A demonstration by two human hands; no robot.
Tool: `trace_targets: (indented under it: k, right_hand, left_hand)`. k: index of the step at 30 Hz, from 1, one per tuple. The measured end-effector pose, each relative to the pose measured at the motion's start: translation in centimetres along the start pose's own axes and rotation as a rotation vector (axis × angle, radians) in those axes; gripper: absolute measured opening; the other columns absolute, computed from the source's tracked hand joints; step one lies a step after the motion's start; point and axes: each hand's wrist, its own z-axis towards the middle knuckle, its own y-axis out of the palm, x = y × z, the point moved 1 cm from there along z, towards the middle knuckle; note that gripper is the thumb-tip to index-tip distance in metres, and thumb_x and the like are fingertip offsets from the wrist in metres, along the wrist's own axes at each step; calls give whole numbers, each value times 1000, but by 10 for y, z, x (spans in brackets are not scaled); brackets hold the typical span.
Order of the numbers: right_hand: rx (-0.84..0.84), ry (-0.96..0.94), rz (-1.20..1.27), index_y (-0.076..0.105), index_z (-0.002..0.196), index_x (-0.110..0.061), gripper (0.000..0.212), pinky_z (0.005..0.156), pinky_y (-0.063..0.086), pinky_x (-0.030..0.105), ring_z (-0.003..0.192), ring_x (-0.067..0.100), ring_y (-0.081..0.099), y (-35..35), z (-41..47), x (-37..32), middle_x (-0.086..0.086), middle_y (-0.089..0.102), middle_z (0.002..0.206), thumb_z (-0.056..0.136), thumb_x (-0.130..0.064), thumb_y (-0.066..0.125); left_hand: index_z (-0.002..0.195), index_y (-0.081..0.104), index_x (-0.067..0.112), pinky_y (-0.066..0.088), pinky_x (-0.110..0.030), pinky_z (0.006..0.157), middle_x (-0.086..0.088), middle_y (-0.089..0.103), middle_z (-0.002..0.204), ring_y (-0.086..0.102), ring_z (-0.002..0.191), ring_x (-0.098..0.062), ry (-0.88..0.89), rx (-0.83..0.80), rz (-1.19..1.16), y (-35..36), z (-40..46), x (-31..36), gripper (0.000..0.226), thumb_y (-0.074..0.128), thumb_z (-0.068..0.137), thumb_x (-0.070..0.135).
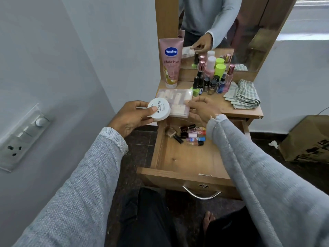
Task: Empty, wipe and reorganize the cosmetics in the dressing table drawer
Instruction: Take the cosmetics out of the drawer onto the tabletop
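The wooden drawer of the dressing table stands pulled out, with several small bottles and lip tubes lying at its back. My left hand holds a round white nail polish remover tub above the drawer's left rear corner. My right hand grips the right edge of a clear plastic packet with pale contents, which lies on the tabletop's front left. A checked cloth lies folded on the tabletop's right side.
A pink Vaseline tube stands against the mirror frame, beside a cluster of nail polish and spray bottles. A cardboard box sits on the floor at right. A wall switch panel is at left. My knees are below the drawer front.
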Motion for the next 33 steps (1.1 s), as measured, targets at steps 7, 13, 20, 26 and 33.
trace_targets:
  k: [7,13,20,26,33]
  right_hand:
    - [152,-66,-104,55,83,-10,23,69,61,41,83,27,72,20,34,7,16,72,96,77,-1,76]
    - [288,-260,-588,60,85,-17,11,71,47,23,81,12,59,26,24,7,-4,65,87,83,-23,69]
    - [252,-448,-904,58,117,-13,38,93,41,30,110,19,52,32,25,17,3,58,117,83,-27,68]
    - [26,-736,-1424,55,130,-20,42,108,37,39,127,25,42,42,9,26,4,45,139,89,-25,64]
    - [-34,-769,-1587,59,127,-12,39,98,46,39,116,28,52,55,22,27,9,55,129,88,-3,62]
  left_hand:
    - [115,61,-2,60,-22,65,-17,71,107,72,91,-24,-1,48,-16,-3,13,3,35,72,85,11]
    - [115,61,-2,60,-23,66,-17,71,108,72,93,-25,-22,59,-22,-7,15,-4,34,71,85,11]
    - [113,62,1,61,-25,70,-14,71,109,72,94,-23,-33,67,-3,-12,30,-9,34,73,84,13]
    - [114,63,0,61,-25,70,-14,71,108,72,92,-24,-19,79,4,-14,33,-10,34,73,84,13]
    - [109,64,2,61,-26,70,-14,70,110,72,93,-24,15,94,46,-14,43,-3,28,72,84,12]
